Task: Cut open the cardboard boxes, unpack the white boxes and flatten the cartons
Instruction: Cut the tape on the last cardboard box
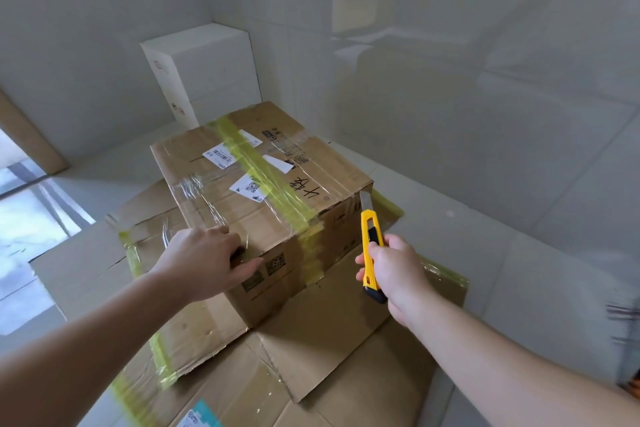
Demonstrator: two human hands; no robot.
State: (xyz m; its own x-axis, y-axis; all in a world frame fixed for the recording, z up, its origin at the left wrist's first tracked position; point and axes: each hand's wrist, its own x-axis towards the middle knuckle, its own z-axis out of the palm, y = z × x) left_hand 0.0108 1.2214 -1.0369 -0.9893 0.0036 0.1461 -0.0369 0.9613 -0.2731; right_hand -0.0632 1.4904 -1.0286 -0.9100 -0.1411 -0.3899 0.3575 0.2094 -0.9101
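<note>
A sealed cardboard box (pixel 263 198) with yellow and clear tape and white labels stands on flattened cartons (pixel 329 340) on the floor. My left hand (pixel 204 260) rests flat on the box's near top edge, fingers apart. My right hand (pixel 394 270) grips a yellow utility knife (pixel 371 246). Its blade is out and points up at the box's right top corner, touching or just beside the edge. A stack of white boxes (pixel 204 73) stands behind the cardboard box in the room's corner.
White tiled walls close in behind and to the right. A glass door or window with a brown frame (pixel 31 139) lies at the left. Pale floor tiles (pixel 519 270) show to the right of the flattened cartons.
</note>
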